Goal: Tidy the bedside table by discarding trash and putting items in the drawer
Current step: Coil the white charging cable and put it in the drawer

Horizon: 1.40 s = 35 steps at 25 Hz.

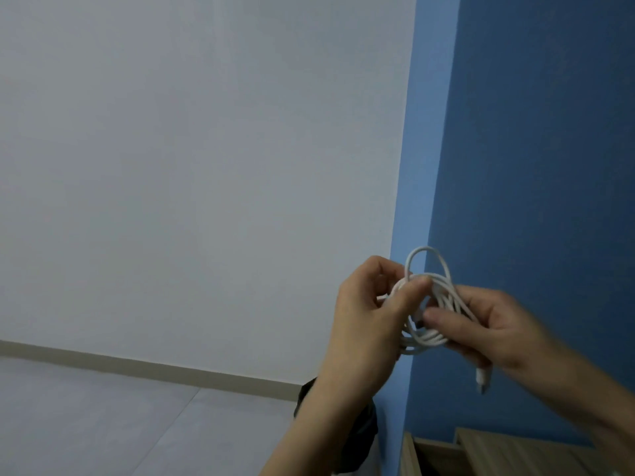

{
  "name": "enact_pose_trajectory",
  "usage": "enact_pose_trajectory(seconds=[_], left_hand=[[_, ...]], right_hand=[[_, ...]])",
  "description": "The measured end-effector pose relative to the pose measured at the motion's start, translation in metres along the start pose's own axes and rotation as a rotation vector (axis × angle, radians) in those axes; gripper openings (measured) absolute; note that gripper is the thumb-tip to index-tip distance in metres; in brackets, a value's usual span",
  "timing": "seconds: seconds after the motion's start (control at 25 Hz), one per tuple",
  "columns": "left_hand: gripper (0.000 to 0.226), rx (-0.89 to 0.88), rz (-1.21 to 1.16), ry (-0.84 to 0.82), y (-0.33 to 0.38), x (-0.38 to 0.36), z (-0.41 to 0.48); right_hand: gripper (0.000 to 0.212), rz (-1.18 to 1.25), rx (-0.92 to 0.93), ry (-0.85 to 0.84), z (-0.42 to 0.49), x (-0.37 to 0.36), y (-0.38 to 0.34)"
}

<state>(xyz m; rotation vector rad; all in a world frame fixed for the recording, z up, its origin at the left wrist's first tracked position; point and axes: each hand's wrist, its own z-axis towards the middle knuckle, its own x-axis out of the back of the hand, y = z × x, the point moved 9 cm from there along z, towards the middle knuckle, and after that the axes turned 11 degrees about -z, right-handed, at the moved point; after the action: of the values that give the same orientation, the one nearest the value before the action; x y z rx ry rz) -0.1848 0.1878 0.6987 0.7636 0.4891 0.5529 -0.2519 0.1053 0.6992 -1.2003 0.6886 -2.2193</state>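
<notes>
A white charging cable (433,304) is wound into a loose coil and held up in front of the wall corner. My left hand (369,316) pinches the coil from the left, thumb across its top. From the right, my right hand (494,329) grips the same coil, and a white plug end (482,377) hangs below its fingers. One loop sticks up above both hands. A corner of the wooden bedside table (508,451) shows at the bottom right, its top mostly out of view.
A pale grey wall fills the left, a blue wall (549,166) the right. A dark bag or bin (364,431) sits on the grey floor behind my left forearm, beside the table. A baseboard runs along the floor.
</notes>
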Motion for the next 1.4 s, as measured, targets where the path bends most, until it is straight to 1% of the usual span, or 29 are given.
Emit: enact_pose_trajectory(seconds=[0.08, 0.12, 0.2, 0.24, 0.28, 0.36, 0.44, 0.52, 0.6, 0.68, 0.72, 0.8, 0.88, 0.96, 1.04, 1.12, 1.16, 1.28, 1.32, 1.36, 1.4], left_hand=[[0.016, -0.080, 0.039, 0.021, 0.006, 0.000, -0.002], [0.013, -0.086, 0.049, 0.008, 0.007, -0.001, -0.003], [0.005, -0.020, 0.063, -0.116, 0.004, -0.008, -0.003], [0.007, 0.013, 0.086, -0.199, 0.001, -0.012, -0.004], [0.008, 0.014, 0.138, -0.262, -0.001, -0.014, -0.004], [0.016, -0.040, 0.215, -0.300, -0.002, -0.013, -0.004], [0.020, -0.047, 0.161, -0.310, -0.005, -0.012, -0.006], [0.019, -0.012, 0.030, -0.337, -0.008, -0.014, -0.009], [0.026, 0.012, -0.100, -0.388, -0.005, -0.015, -0.012], [0.029, -0.009, -0.103, -0.444, 0.002, -0.017, -0.015], [0.028, -0.037, -0.047, -0.446, 0.007, -0.017, -0.017], [0.029, -0.107, 0.101, -0.397, 0.016, -0.014, -0.018], [0.030, -0.211, 0.279, -0.351, 0.025, -0.014, -0.022], [0.031, -0.328, 0.473, -0.287, 0.030, -0.009, -0.025], [0.032, -0.353, 0.565, -0.259, 0.026, -0.004, -0.024], [0.038, -0.323, 0.566, -0.272, 0.015, -0.001, -0.027], [0.041, -0.276, 0.543, -0.271, 0.005, 0.003, -0.027], [0.051, -0.026, 0.378, -0.251, -0.025, 0.017, -0.023], [0.057, 0.046, 0.318, -0.270, -0.033, 0.018, -0.018], [0.062, 0.093, 0.272, -0.292, -0.035, 0.016, -0.013], [0.062, 0.110, 0.236, -0.299, -0.033, 0.013, -0.009]], right_hand=[[0.015, 0.008, -0.005, 0.001, 0.000, 0.000, 0.001], [0.016, 0.020, -0.020, 0.017, 0.000, 0.001, 0.004], [0.034, 0.065, -0.052, 0.029, -0.002, 0.002, 0.011], [0.042, 0.093, -0.062, 0.041, -0.004, 0.003, 0.014], [0.050, 0.112, -0.062, 0.042, -0.006, 0.003, 0.014], [0.062, 0.105, -0.057, 0.033, -0.010, 0.002, 0.013], [0.063, 0.080, -0.042, 0.015, -0.012, -0.002, 0.009], [0.066, 0.046, -0.031, 0.027, -0.011, -0.002, 0.006], [0.068, 0.043, -0.033, 0.039, -0.010, -0.001, 0.005], [0.070, 0.058, -0.050, 0.037, -0.010, 0.001, 0.007], [0.071, 0.042, -0.057, 0.038, -0.010, 0.002, 0.007], [0.068, 0.008, -0.057, 0.042, -0.011, 0.004, 0.004], [0.066, 0.019, -0.051, 0.056, -0.013, 0.008, -0.001], [0.071, -0.022, -0.024, 0.104, -0.014, 0.017, -0.007], [0.073, -0.074, -0.009, 0.151, -0.016, 0.025, -0.012], [0.074, -0.098, -0.008, 0.182, -0.018, 0.032, -0.013], [0.074, -0.119, -0.006, 0.205, -0.019, 0.036, -0.014], [0.077, -0.204, 0.018, 0.281, -0.024, 0.042, -0.010], [0.074, -0.235, 0.032, 0.312, -0.025, 0.042, -0.009], [0.068, -0.267, 0.051, 0.338, -0.026, 0.042, -0.009], [0.059, -0.306, 0.074, 0.355, -0.026, 0.039, -0.010]])
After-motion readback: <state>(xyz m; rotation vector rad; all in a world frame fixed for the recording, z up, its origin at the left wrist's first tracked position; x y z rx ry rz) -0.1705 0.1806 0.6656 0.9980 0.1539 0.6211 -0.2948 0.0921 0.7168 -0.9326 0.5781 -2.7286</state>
